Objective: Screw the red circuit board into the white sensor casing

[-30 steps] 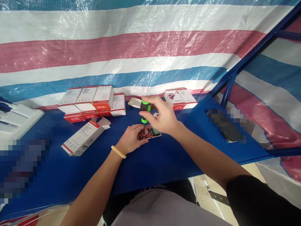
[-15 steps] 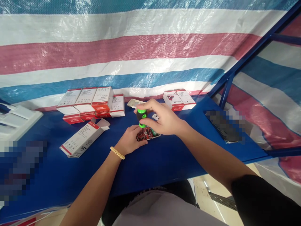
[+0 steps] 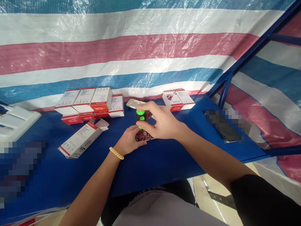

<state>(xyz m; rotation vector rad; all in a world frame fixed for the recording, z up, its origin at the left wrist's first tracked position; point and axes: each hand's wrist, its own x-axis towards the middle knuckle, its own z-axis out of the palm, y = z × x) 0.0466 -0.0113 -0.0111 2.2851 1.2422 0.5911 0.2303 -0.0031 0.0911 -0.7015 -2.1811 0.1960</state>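
Our right hand [image 3: 163, 123], lower now, grips a round-topped screwdriver [image 3: 141, 116]; below it, our left hand [image 3: 129, 140] clasps the red board [image 3: 144, 136].

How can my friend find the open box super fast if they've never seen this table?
On the blue table, find the stack of red-and-white boxes at the back left. In front of it, left of the left hand, lies the open box. Unlike the stacked ones, it lies slanted, its far-end flaps sticking out.
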